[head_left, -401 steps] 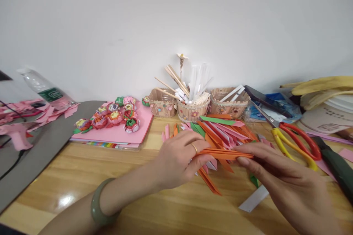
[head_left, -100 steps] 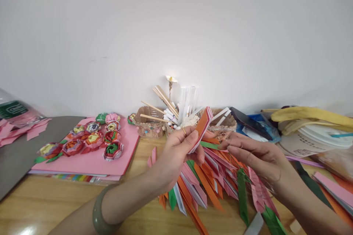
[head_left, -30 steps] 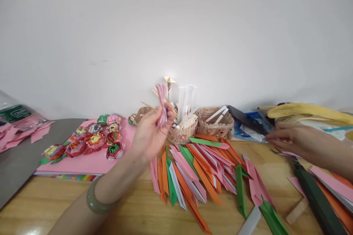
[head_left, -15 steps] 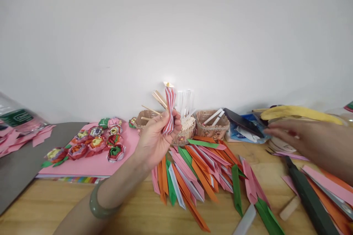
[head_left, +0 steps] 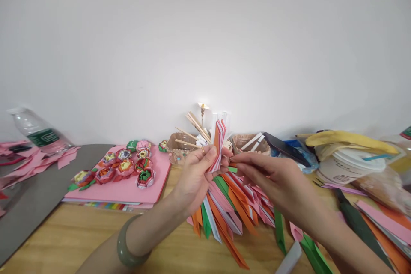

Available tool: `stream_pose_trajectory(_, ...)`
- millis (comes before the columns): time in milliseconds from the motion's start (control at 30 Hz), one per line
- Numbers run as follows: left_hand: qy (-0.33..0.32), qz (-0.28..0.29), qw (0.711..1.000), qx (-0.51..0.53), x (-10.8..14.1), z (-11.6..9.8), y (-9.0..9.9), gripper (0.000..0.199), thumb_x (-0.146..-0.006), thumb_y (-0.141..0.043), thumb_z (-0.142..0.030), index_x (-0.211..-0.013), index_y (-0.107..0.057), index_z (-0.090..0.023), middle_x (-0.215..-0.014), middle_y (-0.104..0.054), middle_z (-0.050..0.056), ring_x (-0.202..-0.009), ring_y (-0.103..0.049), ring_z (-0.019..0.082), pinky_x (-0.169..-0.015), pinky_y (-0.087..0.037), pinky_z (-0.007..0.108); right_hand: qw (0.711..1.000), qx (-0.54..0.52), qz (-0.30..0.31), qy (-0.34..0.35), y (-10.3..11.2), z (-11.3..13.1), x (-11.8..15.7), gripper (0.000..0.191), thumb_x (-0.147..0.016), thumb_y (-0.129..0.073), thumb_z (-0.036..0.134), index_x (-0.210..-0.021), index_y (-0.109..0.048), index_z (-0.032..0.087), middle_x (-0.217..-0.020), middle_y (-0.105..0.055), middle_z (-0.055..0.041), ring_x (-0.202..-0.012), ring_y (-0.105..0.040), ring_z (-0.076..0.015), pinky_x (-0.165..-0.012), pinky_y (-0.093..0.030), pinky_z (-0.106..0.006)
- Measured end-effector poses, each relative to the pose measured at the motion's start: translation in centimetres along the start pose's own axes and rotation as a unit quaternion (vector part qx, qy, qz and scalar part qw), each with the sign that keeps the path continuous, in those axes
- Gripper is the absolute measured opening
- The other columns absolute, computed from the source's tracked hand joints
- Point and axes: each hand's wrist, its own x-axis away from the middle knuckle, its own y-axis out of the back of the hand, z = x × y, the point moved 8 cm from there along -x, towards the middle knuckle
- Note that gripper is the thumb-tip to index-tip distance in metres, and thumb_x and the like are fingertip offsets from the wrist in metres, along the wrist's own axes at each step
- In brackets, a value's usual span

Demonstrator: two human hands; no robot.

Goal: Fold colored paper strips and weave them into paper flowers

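Two hands are working above wooden surface (head_left: 86, 227). Your left hand (head_left: 195, 175) is holding layered paper bundle (head_left: 218, 143) slightly tilted, its grip clamped on lower part. Your right hand (head_left: 272, 175) is hovering just beside bundle, fingertips drawn close; whether that grip is closed on anything, cannot tell. Folded paper strips (head_left: 233, 205) are lying fanned below both hands. Paper flowers (head_left: 125, 168) are resting on pink paper sheets (head_left: 141, 195); decorated baskets (head_left: 176, 154) are standing behind strips, near wall (head_left: 205, 43).

There's a smooth, rounded grey-green bangle (head_left: 123, 245) around the left wrist, lower left of the frame, and a slim gold-coloured ring (head_left: 203, 150) on the left hand (head_left: 194, 175).
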Motion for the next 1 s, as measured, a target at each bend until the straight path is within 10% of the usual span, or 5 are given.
stream_pose_trajectory(433,-0.046,-0.085,0.994,0.051,-0.9,-1.6,3.0,0.013,-0.079,-0.053,-0.012,-0.073,-0.065,-0.01,-0.075,-0.063,0.002,-0.061,-0.057,0.006,-0.061,-0.05,0.015,0.987,0.012,0.036,-0.159,3.4,-5.8,3.0,0.031,-0.077,-0.047,0.046,-0.077,-0.063,0.019,-0.056,-0.059,0.0,-0.045,-0.046,-0.0113,-0.041,-0.034,-0.022)
stream_pose_trajectory(767,0.118,0.103,0.988,-0.001,-0.1,5.9,-3.2,0.012,-0.074,-0.062,-0.022,-0.074,-0.068,-0.011,-0.083,-0.063,0.005,-0.058,-0.053,0.006,-0.061,-0.047,0.019,0.956,-0.1,-0.128,-0.244,7.5,-7.8,4.9,0.034,-0.063,-0.064,0.053,-0.071,-0.068,0.019,-0.046,-0.042,0.0041,-0.043,-0.031,-0.0082,-0.038,-0.022,-0.021)
stream_pose_trajectory(1000,0.103,0.13,0.986,0.011,-0.7,5.8,-5.7,0.017,-0.073,-0.063,-0.024,-0.084,-0.069,-0.013,-0.081,-0.063,0.005,-0.06,-0.051,0.006,-0.063,-0.045,0.021,0.962,-0.086,-0.088,-0.245,5.7,-7.0,4.5,0.041,-0.059,-0.065,0.057,-0.067,-0.071,0.018,-0.045,-0.045,0.0037,-0.044,-0.033,-0.0086,-0.043,-0.024,-0.022)
